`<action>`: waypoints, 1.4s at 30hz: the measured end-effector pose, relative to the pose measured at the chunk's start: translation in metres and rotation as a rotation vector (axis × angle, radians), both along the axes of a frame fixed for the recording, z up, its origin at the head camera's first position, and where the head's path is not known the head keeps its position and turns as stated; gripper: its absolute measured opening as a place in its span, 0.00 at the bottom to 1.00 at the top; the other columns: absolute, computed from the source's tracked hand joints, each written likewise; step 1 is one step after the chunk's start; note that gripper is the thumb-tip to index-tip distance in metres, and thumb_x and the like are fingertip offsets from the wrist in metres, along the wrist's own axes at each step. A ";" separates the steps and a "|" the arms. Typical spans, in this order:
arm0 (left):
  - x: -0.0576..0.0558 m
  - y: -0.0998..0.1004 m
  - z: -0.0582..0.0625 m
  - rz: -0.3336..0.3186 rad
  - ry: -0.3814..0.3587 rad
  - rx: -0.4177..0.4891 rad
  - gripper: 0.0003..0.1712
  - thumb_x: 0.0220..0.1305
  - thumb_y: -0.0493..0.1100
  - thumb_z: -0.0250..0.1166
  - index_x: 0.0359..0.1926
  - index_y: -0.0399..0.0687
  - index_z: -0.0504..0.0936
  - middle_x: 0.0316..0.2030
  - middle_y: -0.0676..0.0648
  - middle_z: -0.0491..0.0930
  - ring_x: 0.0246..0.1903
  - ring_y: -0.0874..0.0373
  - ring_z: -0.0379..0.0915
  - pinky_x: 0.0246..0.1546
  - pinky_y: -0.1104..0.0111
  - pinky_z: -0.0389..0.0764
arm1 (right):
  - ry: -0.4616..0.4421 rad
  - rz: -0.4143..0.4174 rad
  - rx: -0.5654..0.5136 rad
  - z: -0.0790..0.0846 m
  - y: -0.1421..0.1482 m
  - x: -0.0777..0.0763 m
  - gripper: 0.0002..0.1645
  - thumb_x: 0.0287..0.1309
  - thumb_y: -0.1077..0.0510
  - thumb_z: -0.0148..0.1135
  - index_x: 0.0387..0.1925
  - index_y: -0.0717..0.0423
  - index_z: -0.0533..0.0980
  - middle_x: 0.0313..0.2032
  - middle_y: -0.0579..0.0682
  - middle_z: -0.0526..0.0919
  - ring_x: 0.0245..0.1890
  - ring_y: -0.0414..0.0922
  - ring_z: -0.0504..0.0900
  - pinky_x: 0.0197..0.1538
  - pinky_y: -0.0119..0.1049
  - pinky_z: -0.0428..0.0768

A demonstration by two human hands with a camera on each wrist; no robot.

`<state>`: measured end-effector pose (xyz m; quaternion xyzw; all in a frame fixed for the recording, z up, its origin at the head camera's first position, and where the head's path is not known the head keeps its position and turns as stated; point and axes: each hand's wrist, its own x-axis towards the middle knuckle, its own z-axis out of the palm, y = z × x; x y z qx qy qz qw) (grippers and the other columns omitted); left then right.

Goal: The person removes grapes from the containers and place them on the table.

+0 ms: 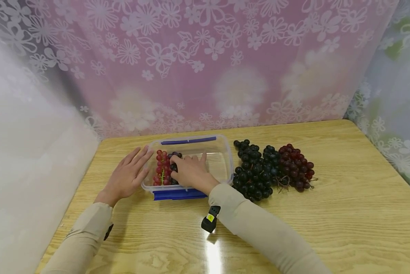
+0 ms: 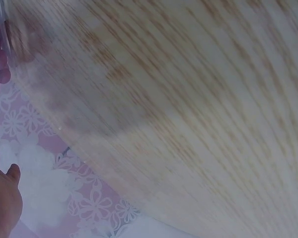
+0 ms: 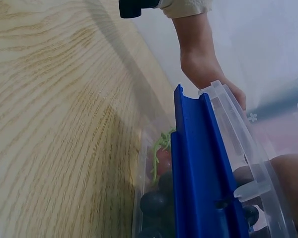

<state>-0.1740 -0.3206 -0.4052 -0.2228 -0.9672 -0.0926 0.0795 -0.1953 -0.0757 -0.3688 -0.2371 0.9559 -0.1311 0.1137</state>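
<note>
A clear plastic container point(image 1: 228, 152) with blue clip flaps point(image 1: 181, 195) stands on the table. Red grapes point(image 1: 161, 164) on a green stem lie along its left end, with dark grapes point(image 1: 174, 182) beside them. My right hand point(image 1: 192, 172) reaches inside, its thumb and index finger pinching the dark grapes; part of the bunch is hidden under it. At the container's left rim is my left hand point(image 1: 131, 173), fingers extended; whether it touches the rim I cannot tell. In the right wrist view a blue flap point(image 3: 201, 163) covers much of the fruit.
Right of the container lie black grapes point(image 1: 254, 175) in a large heap, with a dark red bunch point(image 1: 295, 165) against it. The wooden table point(image 1: 345, 213) meets a flowered pink curtain point(image 1: 205, 76) at the back and a white wall point(image 1: 26, 160) on the left.
</note>
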 end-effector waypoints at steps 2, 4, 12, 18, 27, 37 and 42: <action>0.000 0.000 0.000 0.002 -0.003 0.002 0.34 0.73 0.48 0.50 0.76 0.56 0.51 0.74 0.50 0.44 0.72 0.46 0.37 0.65 0.43 0.48 | 0.026 0.006 -0.013 -0.001 0.001 0.001 0.24 0.68 0.42 0.49 0.64 0.32 0.66 0.55 0.49 0.77 0.58 0.57 0.70 0.64 0.69 0.37; 0.000 0.000 0.000 0.002 -0.001 0.005 0.34 0.73 0.48 0.51 0.75 0.55 0.52 0.74 0.49 0.45 0.72 0.46 0.37 0.65 0.43 0.48 | 0.048 0.016 -0.019 -0.002 0.003 0.001 0.24 0.69 0.42 0.48 0.65 0.32 0.66 0.54 0.49 0.77 0.58 0.56 0.70 0.64 0.68 0.36; 0.001 0.003 0.001 -0.003 0.000 0.009 0.33 0.73 0.49 0.50 0.75 0.56 0.51 0.74 0.49 0.45 0.72 0.46 0.37 0.65 0.42 0.48 | 0.112 0.056 0.015 0.002 0.010 0.001 0.24 0.70 0.41 0.47 0.66 0.31 0.64 0.53 0.48 0.79 0.57 0.52 0.72 0.66 0.65 0.34; -0.001 0.003 0.000 -0.007 0.002 -0.001 0.33 0.74 0.48 0.49 0.75 0.54 0.52 0.74 0.48 0.45 0.72 0.45 0.37 0.64 0.41 0.49 | 0.188 0.058 0.048 0.004 0.014 0.001 0.24 0.70 0.41 0.47 0.66 0.30 0.65 0.49 0.47 0.81 0.56 0.51 0.73 0.66 0.64 0.31; 0.000 0.002 -0.002 -0.006 0.003 0.007 0.32 0.74 0.50 0.48 0.75 0.54 0.53 0.74 0.48 0.45 0.72 0.45 0.37 0.65 0.42 0.48 | 0.291 0.071 0.012 0.015 0.026 0.006 0.23 0.72 0.45 0.46 0.66 0.33 0.65 0.44 0.48 0.82 0.52 0.50 0.75 0.67 0.63 0.34; 0.002 0.001 -0.001 -0.004 -0.002 0.017 0.32 0.74 0.49 0.49 0.75 0.54 0.53 0.74 0.47 0.46 0.72 0.44 0.38 0.64 0.41 0.48 | 0.413 0.076 -0.028 0.032 0.037 0.008 0.21 0.72 0.46 0.45 0.64 0.34 0.66 0.43 0.49 0.81 0.49 0.51 0.75 0.67 0.63 0.33; 0.001 0.001 -0.001 -0.006 0.003 0.019 0.31 0.75 0.53 0.44 0.75 0.52 0.54 0.74 0.47 0.46 0.71 0.44 0.38 0.64 0.41 0.48 | 0.429 0.064 -0.051 0.039 0.042 0.007 0.21 0.73 0.46 0.44 0.64 0.35 0.66 0.42 0.49 0.81 0.48 0.51 0.76 0.67 0.61 0.31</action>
